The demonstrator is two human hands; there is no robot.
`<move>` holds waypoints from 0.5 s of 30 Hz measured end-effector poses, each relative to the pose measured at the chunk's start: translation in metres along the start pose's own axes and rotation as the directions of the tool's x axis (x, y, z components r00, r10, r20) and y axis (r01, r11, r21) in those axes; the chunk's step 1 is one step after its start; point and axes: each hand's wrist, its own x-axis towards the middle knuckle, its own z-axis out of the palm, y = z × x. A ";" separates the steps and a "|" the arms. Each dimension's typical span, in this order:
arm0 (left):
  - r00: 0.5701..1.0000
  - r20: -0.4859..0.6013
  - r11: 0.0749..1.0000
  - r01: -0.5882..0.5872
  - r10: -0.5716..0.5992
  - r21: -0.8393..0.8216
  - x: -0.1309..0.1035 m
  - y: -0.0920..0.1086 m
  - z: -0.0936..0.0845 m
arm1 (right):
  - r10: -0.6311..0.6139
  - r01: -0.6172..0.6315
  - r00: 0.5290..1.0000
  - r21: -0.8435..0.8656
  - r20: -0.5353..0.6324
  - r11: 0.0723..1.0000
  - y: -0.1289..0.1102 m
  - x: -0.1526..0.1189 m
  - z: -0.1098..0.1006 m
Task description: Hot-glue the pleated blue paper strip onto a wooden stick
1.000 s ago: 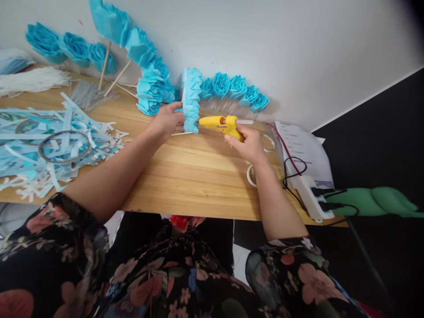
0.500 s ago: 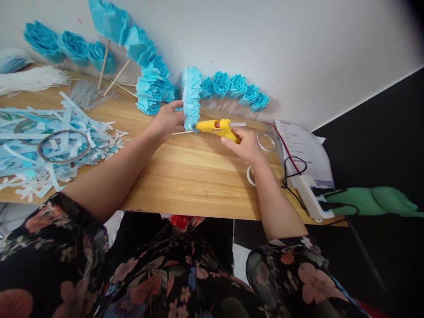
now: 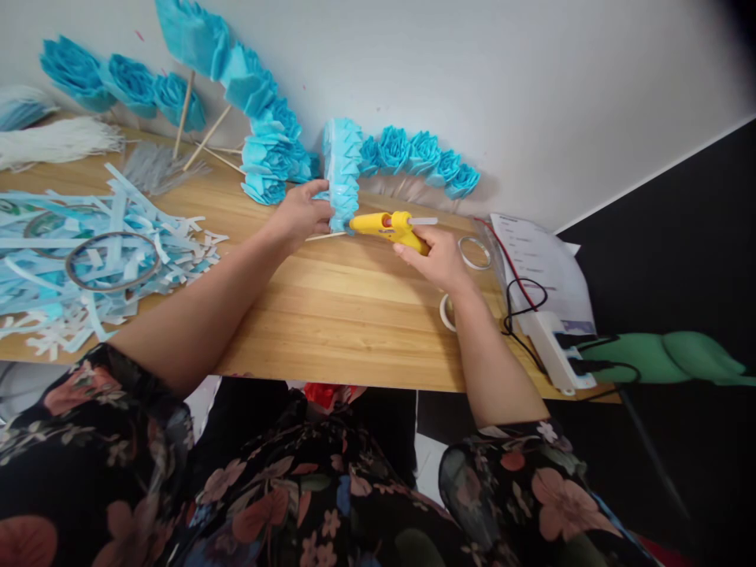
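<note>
A yellow glue gun [image 3: 383, 226] with a clear glue stick at its back is gripped in my right hand [image 3: 438, 256]. Its nozzle points left, at the lower end of a pleated blue paper strip [image 3: 343, 161]. My left hand [image 3: 301, 211] holds that strip by its lower left edge, the fingers partly hidden by it. The strip rises from there toward the wall. Just under my left fingers lies a thin wooden stick [image 3: 324, 235] on the table.
Blue paper flowers [image 3: 424, 153] line the wall, and more on wooden sticks [image 3: 192, 35] lean at the left. Paper scraps [image 3: 47, 268] and a tape ring [image 3: 112, 287] cover the left side. Right: a power strip [image 3: 558, 354], cords, printed sheets [image 3: 549, 260] and tape rolls [image 3: 474, 264].
Both hands stay nearly in place. The pleated strip's lower end has shifted very slightly to the right, and the glue gun's nozzle remains beside it.
</note>
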 end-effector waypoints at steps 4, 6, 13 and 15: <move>1.000 -0.004 1.000 0.011 -0.011 -0.004 -0.001 0.002 0.002 | -0.004 0.004 1.000 -0.003 -0.004 1.000 0.001 0.000 0.001; 1.000 -0.013 1.000 -0.007 0.007 -0.014 0.000 0.001 0.001 | 0.000 0.000 1.000 -0.003 0.001 1.000 0.001 0.000 0.000; 0.998 -0.030 0.999 -0.048 0.048 -0.002 0.005 -0.003 -0.004 | 0.026 -0.025 1.000 0.048 -0.004 0.999 0.002 0.001 -0.005; 0.999 -0.028 0.999 -0.034 0.033 -0.020 0.003 -0.002 -0.003 | 0.033 -0.034 0.999 0.075 0.011 0.997 0.001 0.000 -0.006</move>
